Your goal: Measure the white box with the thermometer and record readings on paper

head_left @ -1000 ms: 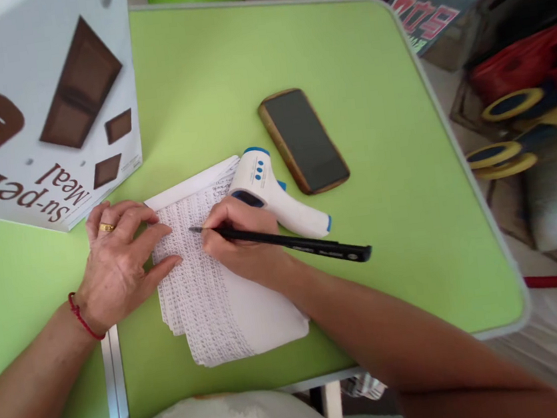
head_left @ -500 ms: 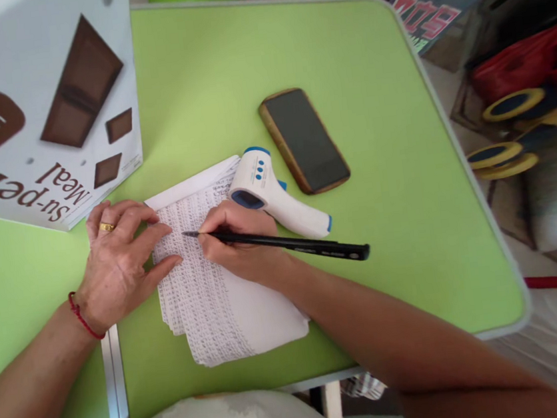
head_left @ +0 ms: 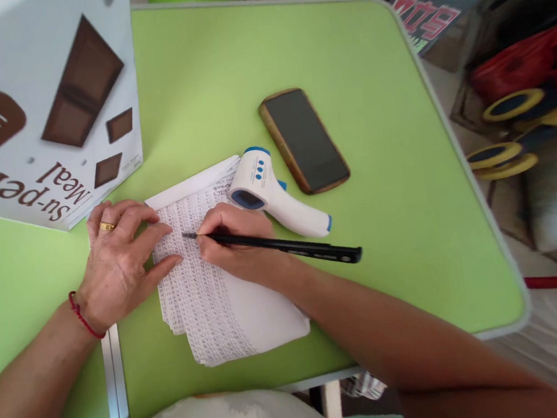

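Handwritten sheets (head_left: 265, 311): stacked flat on green table (head_left: 370, 91), dense script at left, lower right portion blank. Black pen (head_left: 308, 249): tip at script, shaft slanting right, pinched between thumb and fingers of right hand (head_left: 235, 242). Left hand (head_left: 116, 264): fingers parted, slightly bent, tips at sheets' left edge. White gun-shaped device (head_left: 291, 211): head overlapping sheets' far corner. Phone (head_left: 307, 142): just beside device, screen dark. Printed box (head_left: 89, 49): beyond left hand, upright.

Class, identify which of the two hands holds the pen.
The right hand grips the black pen; the left hand, without one, touches the papers.
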### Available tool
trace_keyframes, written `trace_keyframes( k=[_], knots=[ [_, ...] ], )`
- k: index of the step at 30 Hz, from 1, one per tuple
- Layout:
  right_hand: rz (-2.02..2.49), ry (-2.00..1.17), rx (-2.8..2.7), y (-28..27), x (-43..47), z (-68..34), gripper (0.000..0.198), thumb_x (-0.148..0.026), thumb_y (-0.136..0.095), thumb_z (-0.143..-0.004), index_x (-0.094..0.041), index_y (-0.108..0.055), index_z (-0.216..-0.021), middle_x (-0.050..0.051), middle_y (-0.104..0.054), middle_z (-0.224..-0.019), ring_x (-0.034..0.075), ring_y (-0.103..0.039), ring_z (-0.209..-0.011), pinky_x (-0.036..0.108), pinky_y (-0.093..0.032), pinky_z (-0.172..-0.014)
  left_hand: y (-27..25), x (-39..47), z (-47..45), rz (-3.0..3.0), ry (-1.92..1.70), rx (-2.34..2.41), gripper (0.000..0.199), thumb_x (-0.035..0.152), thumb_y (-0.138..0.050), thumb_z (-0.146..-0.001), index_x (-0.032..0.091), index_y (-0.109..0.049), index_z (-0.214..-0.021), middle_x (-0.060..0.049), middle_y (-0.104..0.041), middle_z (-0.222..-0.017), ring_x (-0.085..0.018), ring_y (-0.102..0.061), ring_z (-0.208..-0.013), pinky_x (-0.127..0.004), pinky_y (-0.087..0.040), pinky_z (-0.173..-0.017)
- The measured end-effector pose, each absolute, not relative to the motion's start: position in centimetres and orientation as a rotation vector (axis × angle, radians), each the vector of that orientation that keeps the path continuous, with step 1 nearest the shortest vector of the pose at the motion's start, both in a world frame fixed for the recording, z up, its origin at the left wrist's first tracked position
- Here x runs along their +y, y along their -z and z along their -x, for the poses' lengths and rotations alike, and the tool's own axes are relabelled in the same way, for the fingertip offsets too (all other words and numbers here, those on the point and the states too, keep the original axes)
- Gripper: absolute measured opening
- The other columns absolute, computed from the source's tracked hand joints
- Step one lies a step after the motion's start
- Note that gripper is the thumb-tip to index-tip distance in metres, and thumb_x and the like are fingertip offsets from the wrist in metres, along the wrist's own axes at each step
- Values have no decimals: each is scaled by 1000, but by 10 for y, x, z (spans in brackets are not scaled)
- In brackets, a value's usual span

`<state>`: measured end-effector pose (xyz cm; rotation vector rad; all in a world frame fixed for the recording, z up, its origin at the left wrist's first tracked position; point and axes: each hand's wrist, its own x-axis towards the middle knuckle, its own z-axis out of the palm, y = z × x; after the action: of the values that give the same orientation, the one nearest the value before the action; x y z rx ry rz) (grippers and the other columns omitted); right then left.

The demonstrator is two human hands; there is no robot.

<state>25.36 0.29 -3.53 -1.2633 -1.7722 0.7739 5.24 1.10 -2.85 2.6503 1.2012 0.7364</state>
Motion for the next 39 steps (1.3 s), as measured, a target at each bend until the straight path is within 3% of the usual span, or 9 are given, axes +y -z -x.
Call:
trace_keyframes(
  k=[22,28,34,39],
  knots=[
    [1316,-759,-1741,35,3,-255,12,-15,-52,-69,-21,-47,-60,-6,-51,-51,8,-43,-47,22,-36,-47,28,11,-52,-2632,-720,1230,20,45,-61,-89,28,-59,-100,-4,-64,-107,-28,-57,-108,-52,-38,-99],
    [1325,-743,-1738,35,3,-253,11,-14,-52,-68,-21,-48,-60,-6,-53,-52,8,-44,-48,22,-36,-47,29,12,-52,-2667,-760,1173,23,41,-64,-88,22,-60,-101,-8,-64,-106,-29,-56,-107,-54,-39,-96],
    [1303,-738,-1772,34,2,-255,13,-13,-52,-67,-22,-46,-59,-6,-49,-51,8,-43,-47,22,-35,-47,30,12,-52,-2646,-741,1209,21,44,-62,-88,27,-59,-101,-5,-64,-107,-29,-57,-108,-53,-37,-99],
    [1336,-781,-1725,32,3,-256,12,-15,-54,-68,-21,-48,-60,-6,-51,-51,8,-44,-47,22,-35,-46,29,12,-52,-2662,-738,1185,23,41,-64,-88,23,-60,-101,-8,-64,-106,-30,-57,-107,-54,-38,-97]
  ],
)
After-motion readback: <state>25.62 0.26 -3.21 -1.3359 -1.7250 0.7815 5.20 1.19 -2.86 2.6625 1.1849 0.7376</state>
